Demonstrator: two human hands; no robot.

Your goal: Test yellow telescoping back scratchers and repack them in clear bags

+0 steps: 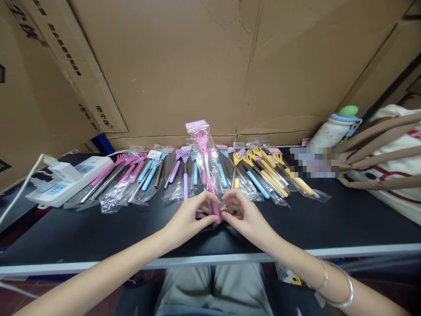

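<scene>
A pink back scratcher (201,139) in a transparent plastic bag (226,205) stands out in front of me, its hand-shaped head pointing away. My left hand (195,213) is closed around the lower end of its pink handle, thumb against fingers. Just right of it, my right hand (241,215) pinches the loose plastic beside the handle. Bagged back scratchers lie in a row behind: pink ones (134,169) on the left, then blue ones (151,173), purple ones (176,169) near the middle, and yellow ones (274,180) on the right.
A white power strip (70,180) with a plugged-in charger and cable is at the left. A white bottle (333,129) with a green-topped lid and a fabric bag (388,162) stand at the right. Cardboard (184,66) walls the back of the black table (131,237).
</scene>
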